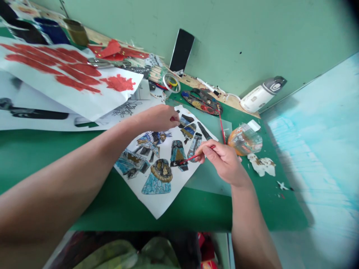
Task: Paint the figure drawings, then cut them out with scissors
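One red-handled paintbrush (191, 158), pinched by the right hand (224, 160), slants over the painted sheet (158, 205), where the left hand (162, 116) curls its fingers, hold unclear, with a clear plastic container (249, 142), contents indistinct, nearby and a blue paint jar (53, 31) and an olive paint jar (76, 33) farther off.

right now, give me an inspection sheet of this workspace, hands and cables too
Surface: green table, white scraps at the right
Work things: painted white paper; red paintbrush, its tip over the paper
Clutter: red-painted paper, scissors, paint palette, clear container
Hands: left hand over the paper's far side, contact unclear; right hand holds the paintbrush
Cables: none certain; white curved strip beside the bottle, unclear
Surroundings: green wall, phone leaning against it
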### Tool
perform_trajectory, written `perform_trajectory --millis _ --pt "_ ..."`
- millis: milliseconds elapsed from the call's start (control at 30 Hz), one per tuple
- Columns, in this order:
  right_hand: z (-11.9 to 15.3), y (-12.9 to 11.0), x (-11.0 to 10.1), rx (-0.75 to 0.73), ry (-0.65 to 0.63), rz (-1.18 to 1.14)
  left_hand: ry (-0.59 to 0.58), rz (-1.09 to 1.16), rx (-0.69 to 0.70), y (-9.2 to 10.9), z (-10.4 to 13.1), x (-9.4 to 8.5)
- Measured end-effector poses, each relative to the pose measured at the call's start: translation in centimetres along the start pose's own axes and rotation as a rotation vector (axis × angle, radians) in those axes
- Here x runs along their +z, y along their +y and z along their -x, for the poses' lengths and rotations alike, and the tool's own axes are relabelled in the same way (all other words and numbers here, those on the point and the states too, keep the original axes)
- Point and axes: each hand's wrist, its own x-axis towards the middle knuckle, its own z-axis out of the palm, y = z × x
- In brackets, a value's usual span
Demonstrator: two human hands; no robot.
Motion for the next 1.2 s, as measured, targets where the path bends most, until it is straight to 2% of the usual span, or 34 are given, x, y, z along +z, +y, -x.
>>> perform_trajectory --millis 167,633,1067,1200 --pt "-0.03 -0.03 0.03 0.008 -0.006 -0.009 -0.015 -0.077 -0.028 0.05 -0.16 0.09" --pt "-0.14 0.02 0.12 0.049 0.01 -0.014 -0.013 -0.067 -0.01 0.03 -0.16 0.13" --pt "-0.14 -0.24 -0.2 0.005 0.088 -0.018 -0.02 -0.069 -0.026 -0.16 -0.24 0.25" --pt "-0.2 -0.1 -0.07 0.019 0.067 -0.025 -0.017 -0.074 -0.04 -0.17 -0.22 0.31"
